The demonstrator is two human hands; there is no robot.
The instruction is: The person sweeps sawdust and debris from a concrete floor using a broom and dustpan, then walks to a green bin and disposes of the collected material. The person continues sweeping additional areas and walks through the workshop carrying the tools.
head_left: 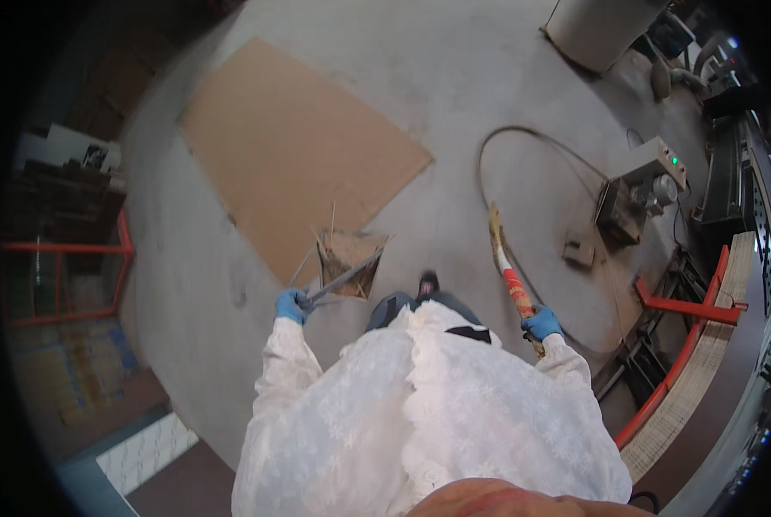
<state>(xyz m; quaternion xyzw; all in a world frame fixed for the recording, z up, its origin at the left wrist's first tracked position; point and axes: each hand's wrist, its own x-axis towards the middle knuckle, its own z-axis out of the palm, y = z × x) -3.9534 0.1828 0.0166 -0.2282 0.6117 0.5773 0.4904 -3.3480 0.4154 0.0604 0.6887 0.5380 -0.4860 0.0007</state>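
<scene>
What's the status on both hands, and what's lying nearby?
Left hand gripping grey bar; right hand gripping red-banded stick. Flat brown sheet on floor ahead; dark cable curving rightward.

Item: one large brown cardboard sheet, lying flat and askew on the grey floor. Item: one whitish, rounded drum, upper right, cut by the view's edge. Item: one pale control box, green light lit, near a silvery cylindrical fitting. Item: one small brown block, on the floor nearby. Item: one red metal frame, left. Item: one white patterned panel, lower left, beside a dark brown surface.
</scene>
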